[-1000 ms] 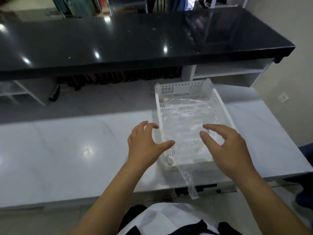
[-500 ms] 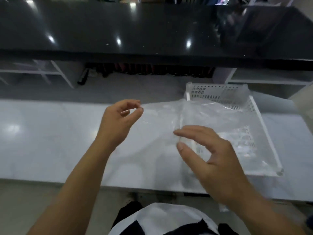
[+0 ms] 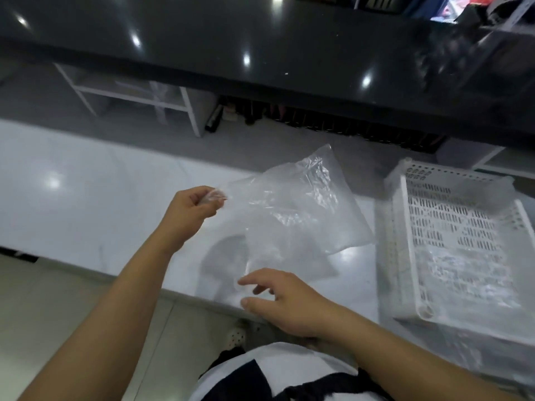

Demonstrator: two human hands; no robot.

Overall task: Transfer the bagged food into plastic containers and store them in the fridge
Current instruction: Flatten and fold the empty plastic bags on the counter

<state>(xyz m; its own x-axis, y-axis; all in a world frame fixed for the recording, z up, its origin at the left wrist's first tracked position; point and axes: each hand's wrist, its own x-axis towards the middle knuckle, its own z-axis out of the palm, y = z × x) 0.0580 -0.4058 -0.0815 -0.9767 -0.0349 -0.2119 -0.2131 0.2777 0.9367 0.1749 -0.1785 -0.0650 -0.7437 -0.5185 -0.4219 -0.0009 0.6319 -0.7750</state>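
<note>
A clear, empty-looking plastic bag point(image 3: 292, 209) hangs spread out above the white counter. My left hand point(image 3: 189, 211) pinches its left corner between thumb and fingers. My right hand point(image 3: 285, 301) is under the bag's lower edge with its fingers loosely extended; whether the fingertips touch the plastic I cannot tell. A white slotted plastic basket point(image 3: 411, 241) stands to the right on the counter, with more clear plastic lying in its near half.
The white marble counter point(image 3: 86, 204) runs left to right, with its front edge close to me. Behind it a black glossy countertop point(image 3: 260, 39) stands higher, with white shelving point(image 3: 139, 102) beneath. Tiled floor lies at the lower left.
My left hand has lifted the clear bag out of the basket and carried it left. The view swung left, so the basket now sits at the right. My right hand dropped below the bag.
</note>
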